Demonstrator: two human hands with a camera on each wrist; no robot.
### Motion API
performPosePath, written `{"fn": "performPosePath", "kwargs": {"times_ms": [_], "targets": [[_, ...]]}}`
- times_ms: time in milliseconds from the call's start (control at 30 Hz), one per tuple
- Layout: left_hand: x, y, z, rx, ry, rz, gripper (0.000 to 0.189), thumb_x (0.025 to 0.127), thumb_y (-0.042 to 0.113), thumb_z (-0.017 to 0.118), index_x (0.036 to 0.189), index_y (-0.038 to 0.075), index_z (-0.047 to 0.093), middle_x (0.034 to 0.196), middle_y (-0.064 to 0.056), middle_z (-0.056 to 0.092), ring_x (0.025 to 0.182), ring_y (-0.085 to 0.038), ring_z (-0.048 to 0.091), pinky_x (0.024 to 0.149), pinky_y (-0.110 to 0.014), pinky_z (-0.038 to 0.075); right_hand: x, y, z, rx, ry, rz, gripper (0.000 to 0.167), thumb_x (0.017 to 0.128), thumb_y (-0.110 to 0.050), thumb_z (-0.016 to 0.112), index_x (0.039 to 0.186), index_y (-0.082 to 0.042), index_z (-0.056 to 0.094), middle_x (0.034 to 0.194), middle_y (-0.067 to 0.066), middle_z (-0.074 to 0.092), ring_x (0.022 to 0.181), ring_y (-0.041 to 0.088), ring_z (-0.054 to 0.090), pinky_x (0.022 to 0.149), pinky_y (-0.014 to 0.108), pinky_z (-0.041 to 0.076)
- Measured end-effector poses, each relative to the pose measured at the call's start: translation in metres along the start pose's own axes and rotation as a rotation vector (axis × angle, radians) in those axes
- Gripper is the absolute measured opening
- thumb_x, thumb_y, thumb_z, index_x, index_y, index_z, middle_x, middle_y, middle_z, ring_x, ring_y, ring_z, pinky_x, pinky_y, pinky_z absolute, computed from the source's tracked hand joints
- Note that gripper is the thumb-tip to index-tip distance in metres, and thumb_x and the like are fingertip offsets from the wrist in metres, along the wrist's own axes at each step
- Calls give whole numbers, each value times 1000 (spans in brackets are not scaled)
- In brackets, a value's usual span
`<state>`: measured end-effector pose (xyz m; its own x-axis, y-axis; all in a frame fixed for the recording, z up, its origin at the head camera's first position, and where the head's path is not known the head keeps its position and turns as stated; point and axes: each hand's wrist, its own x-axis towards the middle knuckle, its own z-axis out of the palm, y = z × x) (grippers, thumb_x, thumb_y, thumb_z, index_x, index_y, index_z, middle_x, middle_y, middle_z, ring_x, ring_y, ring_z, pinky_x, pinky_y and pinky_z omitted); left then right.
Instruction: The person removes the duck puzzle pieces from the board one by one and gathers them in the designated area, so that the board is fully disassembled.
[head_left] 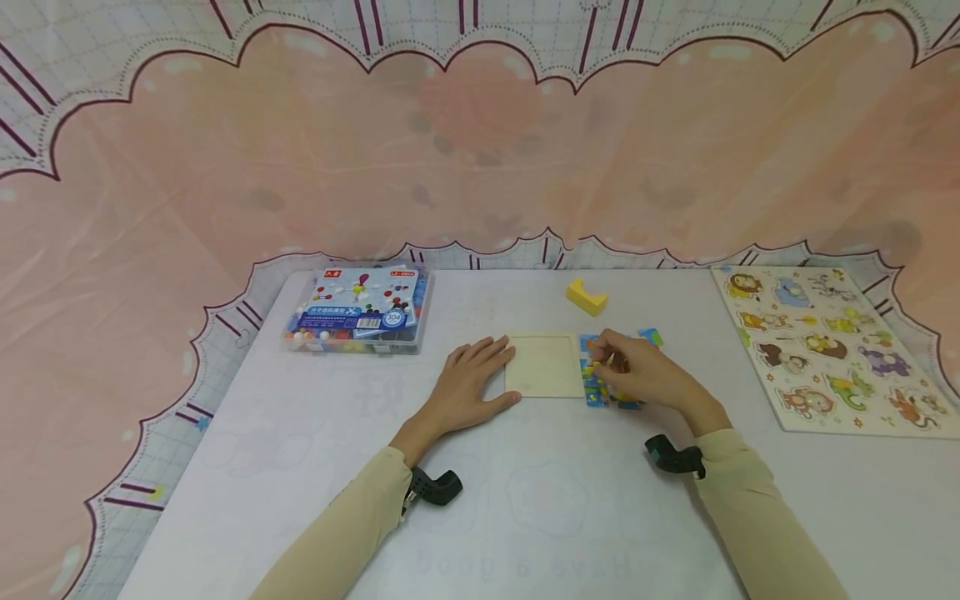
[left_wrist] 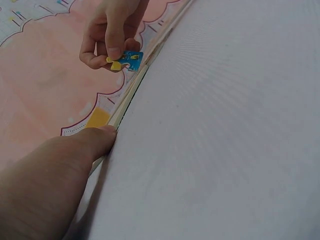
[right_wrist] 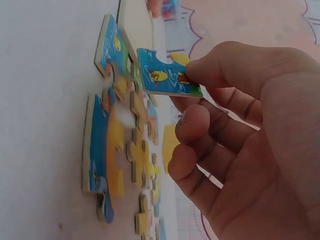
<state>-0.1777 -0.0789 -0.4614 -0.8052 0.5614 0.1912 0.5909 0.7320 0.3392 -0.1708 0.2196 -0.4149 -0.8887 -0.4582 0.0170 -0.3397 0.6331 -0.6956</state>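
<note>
A shallow pale wooden puzzle tray (head_left: 545,367) lies bare on the table. My left hand (head_left: 474,385) rests along its left side, fingers spread and fairly straight, with the thumb at the near left corner. Just right of the tray, my right hand (head_left: 645,371) pinches a blue jigsaw piece (right_wrist: 162,75) with yellow drawings between thumb and fingers, held above the surface. Under that hand lie several loose jigsaw pieces (head_left: 592,392), blue and yellow; the hand hides some of them in the head view. The right wrist view shows their thick wooden edges (right_wrist: 89,145).
A yellow notched block (head_left: 587,298) stands behind the tray. At the back left sits a clear plastic box (head_left: 360,310) with colourful balls. An animal picture board (head_left: 836,350) lies on the right. The white table (head_left: 525,517) ends at a patterned curtain (head_left: 480,167).
</note>
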Motion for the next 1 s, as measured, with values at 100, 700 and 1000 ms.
{"fn": "performPosePath", "kwargs": {"times_ms": [100,700,1000], "targets": [[0,0,0,1,0,0,71,86,54,57,145,17,40,154,-1,33,143,-24,26,113,-51,21,-2,2,-3,5,-8,21,11,90,-12,61,97,-10,53,85,1,55,72,14,50,56,21,43],[-1,1,1,4,-12,-9,71,86,55,57,145,18,40,154,0,32,144,-23,25,114,-50,21,-14,13,-18,-46,-44,73,11,88,-12,62,94,-12,53,86,1,56,79,16,50,63,22,43],[-1,1,0,11,-16,-8,72,86,55,57,145,18,39,154,0,32,144,-23,25,114,-51,21,-18,17,-27,-10,-75,83,12,89,-13,62,97,-9,54,88,3,56,80,16,50,67,21,44]]}}
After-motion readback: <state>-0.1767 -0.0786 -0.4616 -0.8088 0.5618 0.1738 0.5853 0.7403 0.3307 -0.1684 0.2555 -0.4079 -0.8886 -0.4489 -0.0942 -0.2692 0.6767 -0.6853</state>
